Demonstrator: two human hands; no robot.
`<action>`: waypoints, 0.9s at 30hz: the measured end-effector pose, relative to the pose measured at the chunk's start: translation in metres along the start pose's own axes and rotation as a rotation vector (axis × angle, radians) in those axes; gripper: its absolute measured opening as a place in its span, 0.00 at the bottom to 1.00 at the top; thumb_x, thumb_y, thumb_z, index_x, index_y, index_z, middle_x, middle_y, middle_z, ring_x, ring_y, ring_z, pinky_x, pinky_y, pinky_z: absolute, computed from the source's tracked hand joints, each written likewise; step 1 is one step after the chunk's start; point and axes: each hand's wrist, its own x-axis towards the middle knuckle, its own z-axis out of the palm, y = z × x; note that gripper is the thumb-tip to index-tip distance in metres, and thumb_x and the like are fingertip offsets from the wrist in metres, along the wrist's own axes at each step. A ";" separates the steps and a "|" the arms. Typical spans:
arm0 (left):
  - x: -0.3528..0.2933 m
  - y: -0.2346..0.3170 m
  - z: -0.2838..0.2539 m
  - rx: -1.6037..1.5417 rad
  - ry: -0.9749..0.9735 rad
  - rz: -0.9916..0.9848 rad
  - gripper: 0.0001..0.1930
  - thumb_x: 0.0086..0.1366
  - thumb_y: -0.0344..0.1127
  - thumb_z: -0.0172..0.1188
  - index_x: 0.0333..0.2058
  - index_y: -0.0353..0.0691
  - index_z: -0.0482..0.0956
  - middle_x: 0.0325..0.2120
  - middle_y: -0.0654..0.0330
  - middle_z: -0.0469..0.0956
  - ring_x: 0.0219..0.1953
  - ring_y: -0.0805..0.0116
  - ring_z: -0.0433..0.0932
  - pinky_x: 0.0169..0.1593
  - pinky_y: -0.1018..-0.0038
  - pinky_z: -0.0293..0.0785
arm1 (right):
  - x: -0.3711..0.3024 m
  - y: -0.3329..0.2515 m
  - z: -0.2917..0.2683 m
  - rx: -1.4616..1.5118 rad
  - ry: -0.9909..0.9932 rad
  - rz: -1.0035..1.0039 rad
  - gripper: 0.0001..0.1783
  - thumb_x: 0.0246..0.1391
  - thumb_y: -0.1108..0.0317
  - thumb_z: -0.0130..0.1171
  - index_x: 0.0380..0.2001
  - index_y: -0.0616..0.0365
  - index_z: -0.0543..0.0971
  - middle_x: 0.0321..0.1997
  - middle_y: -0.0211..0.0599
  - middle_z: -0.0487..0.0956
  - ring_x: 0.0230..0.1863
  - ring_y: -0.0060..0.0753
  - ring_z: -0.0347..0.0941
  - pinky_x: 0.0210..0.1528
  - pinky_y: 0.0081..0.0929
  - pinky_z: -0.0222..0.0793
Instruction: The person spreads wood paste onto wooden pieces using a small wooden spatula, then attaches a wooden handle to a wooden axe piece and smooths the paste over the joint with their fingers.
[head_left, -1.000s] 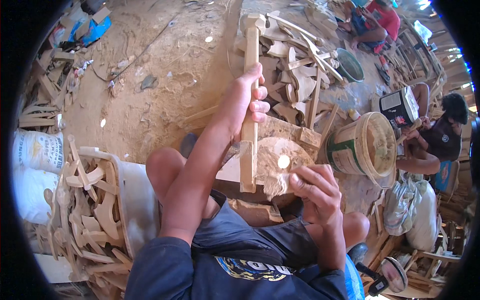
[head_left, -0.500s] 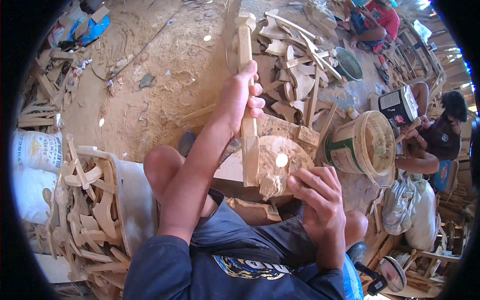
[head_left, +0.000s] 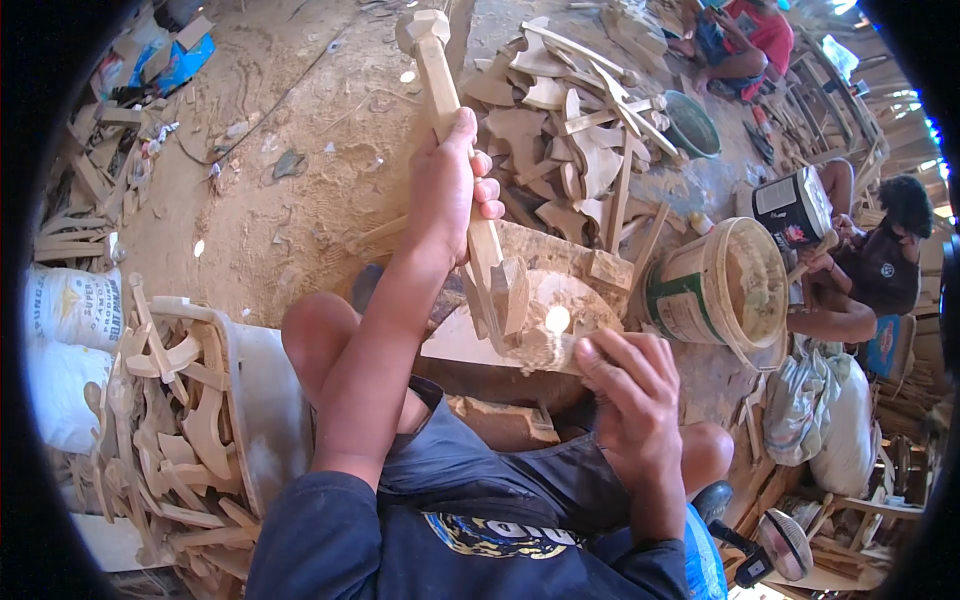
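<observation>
My left hand (head_left: 448, 180) is closed around a long pale wooden piece (head_left: 437, 85) with a faceted knob at its far end. The piece slants far left to near right, and its wider block-like end points toward my lap. Beside that lower end, my right hand (head_left: 635, 385) pinches a short, dusty, frayed-looking tool (head_left: 545, 350), perhaps a brush; its handle is mostly hidden by my fingers. Under both lies a rounded, sawdust-covered wooden board (head_left: 590, 305) with a bright spot of light on it.
A used plastic bucket (head_left: 690, 295) stands to my right. Cut wooden pieces (head_left: 590, 165) lie heaped ahead, near a green basin (head_left: 692, 125). On my left, a bin (head_left: 270, 400) holds more wooden parts. Two people sit working at the right, one (head_left: 885, 265) close by. A small fan (head_left: 783, 545) stands lower right.
The wooden piece has tilted, its knob moving left, and its lower end has turned to show another side. My left hand moved left with it. My right hand and tool shifted slightly upward.
</observation>
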 end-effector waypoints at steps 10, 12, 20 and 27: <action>0.000 -0.002 -0.002 0.047 0.034 0.101 0.14 0.78 0.53 0.58 0.41 0.53 0.67 0.23 0.72 0.64 0.15 0.82 0.62 0.18 0.79 0.60 | 0.006 -0.015 -0.003 -0.055 -0.043 0.079 0.31 0.36 0.78 0.63 0.52 0.61 0.85 0.52 0.44 0.84 0.46 0.50 0.79 0.47 0.45 0.72; 0.002 -0.003 -0.001 0.035 0.031 0.125 0.14 0.78 0.53 0.58 0.41 0.53 0.67 0.23 0.72 0.64 0.15 0.82 0.62 0.18 0.79 0.61 | 0.007 -0.017 0.001 -0.006 -0.030 0.073 0.31 0.37 0.79 0.63 0.52 0.61 0.85 0.51 0.44 0.84 0.45 0.50 0.78 0.47 0.45 0.72; -0.006 0.001 -0.001 0.114 0.024 0.209 0.14 0.79 0.52 0.58 0.44 0.51 0.68 0.23 0.71 0.65 0.15 0.81 0.63 0.17 0.77 0.63 | -0.002 0.007 -0.012 -0.134 -0.117 0.127 0.33 0.36 0.76 0.63 0.54 0.57 0.85 0.53 0.37 0.83 0.48 0.43 0.78 0.51 0.41 0.69; -0.021 -0.010 -0.002 0.194 -0.242 0.351 0.15 0.80 0.50 0.57 0.45 0.46 0.69 0.21 0.69 0.68 0.13 0.81 0.65 0.16 0.79 0.63 | 0.004 0.034 -0.028 -0.296 0.066 0.028 0.20 0.46 0.75 0.64 0.45 0.53 0.89 0.52 0.31 0.87 0.54 0.38 0.81 0.68 0.51 0.59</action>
